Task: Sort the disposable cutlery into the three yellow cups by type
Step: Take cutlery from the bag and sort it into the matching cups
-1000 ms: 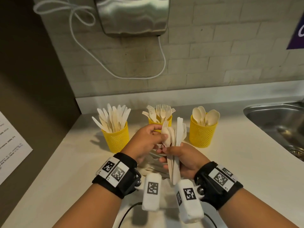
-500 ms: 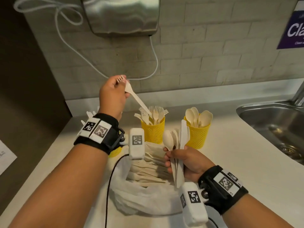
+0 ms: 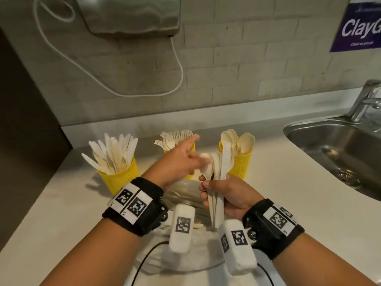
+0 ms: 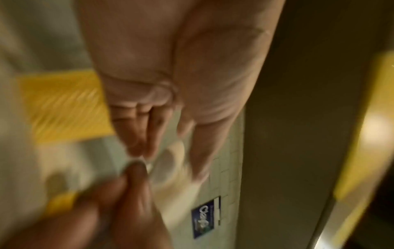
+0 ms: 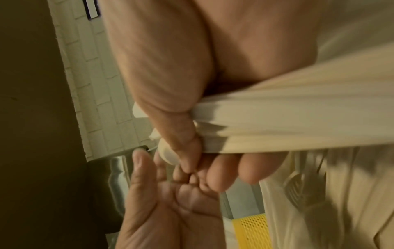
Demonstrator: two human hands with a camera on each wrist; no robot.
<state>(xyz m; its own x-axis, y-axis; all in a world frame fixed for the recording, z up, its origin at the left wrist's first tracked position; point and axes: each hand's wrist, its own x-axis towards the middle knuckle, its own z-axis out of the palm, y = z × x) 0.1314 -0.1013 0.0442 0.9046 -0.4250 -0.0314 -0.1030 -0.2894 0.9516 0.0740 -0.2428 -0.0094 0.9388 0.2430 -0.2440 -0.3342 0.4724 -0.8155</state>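
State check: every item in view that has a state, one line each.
left hand: open, fingers extended toward the bundle, holding nothing
right hand: grips the bundle upright
cutlery bundle: mixed spoons and a knife, unsorted
left cup: upright, holds knives
middle cup: upright, holds forks, partly hidden by the left hand
right cup: upright, holds spoons
plastic bag: open on the counter, cutlery left inside

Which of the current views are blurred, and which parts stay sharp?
Head view: left hand smeared by motion; right hand, its bundle of cutlery and the three yellow cups sharp; warm, dim light. Left wrist view: heavy motion blur throughout, cup only a yellow streak. Right wrist view: mildly soft, cutlery handles readable.
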